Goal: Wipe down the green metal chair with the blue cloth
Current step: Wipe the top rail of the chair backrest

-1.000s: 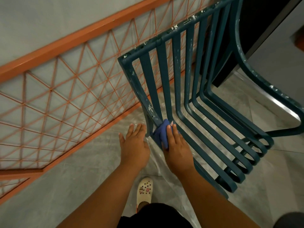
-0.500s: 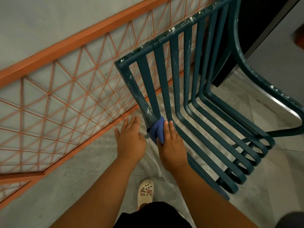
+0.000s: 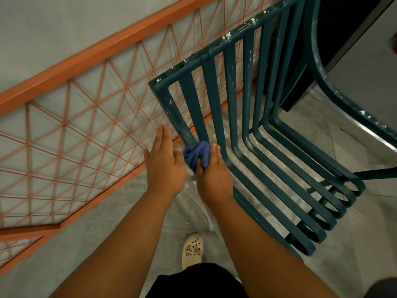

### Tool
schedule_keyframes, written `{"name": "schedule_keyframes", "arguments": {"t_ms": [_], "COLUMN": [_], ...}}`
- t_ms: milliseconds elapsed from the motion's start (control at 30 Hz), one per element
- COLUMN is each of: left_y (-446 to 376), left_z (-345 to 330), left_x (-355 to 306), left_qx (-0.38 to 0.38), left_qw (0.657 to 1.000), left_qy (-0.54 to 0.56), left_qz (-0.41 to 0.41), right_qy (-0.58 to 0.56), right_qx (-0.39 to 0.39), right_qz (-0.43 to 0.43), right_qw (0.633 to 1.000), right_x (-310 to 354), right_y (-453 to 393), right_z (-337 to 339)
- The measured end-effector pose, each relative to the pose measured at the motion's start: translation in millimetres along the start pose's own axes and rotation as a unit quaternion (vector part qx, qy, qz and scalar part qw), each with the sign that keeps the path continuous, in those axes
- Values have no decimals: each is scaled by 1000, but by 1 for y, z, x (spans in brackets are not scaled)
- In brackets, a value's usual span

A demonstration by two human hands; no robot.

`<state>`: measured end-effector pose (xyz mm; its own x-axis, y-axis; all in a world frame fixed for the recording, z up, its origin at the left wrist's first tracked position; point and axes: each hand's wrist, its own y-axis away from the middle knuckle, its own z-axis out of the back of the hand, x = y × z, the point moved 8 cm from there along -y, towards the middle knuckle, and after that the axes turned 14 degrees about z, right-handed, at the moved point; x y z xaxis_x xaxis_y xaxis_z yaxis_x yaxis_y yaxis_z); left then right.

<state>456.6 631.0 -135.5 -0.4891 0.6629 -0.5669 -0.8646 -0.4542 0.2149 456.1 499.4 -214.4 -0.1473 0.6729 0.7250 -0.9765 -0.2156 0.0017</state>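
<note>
Green metal chair (image 3: 242, 134), slatted, dark teal-green paint flecked with white spots; standing on a grey tiled floor (image 3: 64, 244) just beside an orange lattice railing (image 3: 75, 117), its back toward the railing and its seat slats curving away to the right; white flecks are showing along the top rail and the far armrest, which is probably why wiping is needed.

Head view, sole view: blue cloth (image 3: 196, 154), small and bunched; sitting at the foot of the outermost back upright, where back is bending into seat; bunched rather than spread, likely so that it is fitting round a narrow bar.

Right hand (image 3: 212, 175); fingers are curling over the cloth and pressing it against the bar, so it is grasping the cloth; placed at this joint because, by judgement, the left edge of the frame is the part being cleaned.

Left hand (image 3: 164, 162); fingers are lying straight and relaxed, holding nothing, beside the same upright; whether it is touching the bar I cannot tell; it seems to be steadying the chair against the rubbing.

Clear plastic sheet (image 3: 199, 203); lying on the floor under the chair, presumably catching dirt or drips.

White perforated clog (image 3: 192, 249); on the wearer's foot, planted near the chair's front corner.

Progress, by judgement: flecked rails are remaining to be wiped.
</note>
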Motion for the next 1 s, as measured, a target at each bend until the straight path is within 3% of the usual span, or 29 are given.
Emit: {"name": "schedule_keyframes", "arguments": {"t_ms": [33,133,233,300,433,600,667,833,1000], "left_y": [-3,-11,-17,-21,-29,-31,-32,-33,-31], "left_z": [4,17,34,44,58,62,64,70,71], "left_x": [-3,-14,-27,-38,-55,-64,-62,-59,-61], "left_qx": [-4,-25,-52,-68,-102,-145,-158,-184,-191], "left_qw": [1000,999,993,989,986,982,979,970,969], "left_qy": [8,41,97,103,79,4,-20,-58,-66], "left_qz": [-1,-11,-44,-79,-109,-118,-126,-149,-142], "right_qy": [-11,11,75,68,-21,52,73,-26,61], "right_qx": [-15,-26,-18,-1,-16,-24,-13,-15,-36], "right_qz": [6,130,199,194,73,225,228,97,240], "right_qw": [1000,991,977,979,997,973,971,995,968], "right_x": [8,37,30,18,15,46,33,26,51], "right_y": [-8,-12,6,11,-12,-7,2,-17,-18], "right_z": [2,-1,-6,-4,5,-3,-5,5,-4]}}
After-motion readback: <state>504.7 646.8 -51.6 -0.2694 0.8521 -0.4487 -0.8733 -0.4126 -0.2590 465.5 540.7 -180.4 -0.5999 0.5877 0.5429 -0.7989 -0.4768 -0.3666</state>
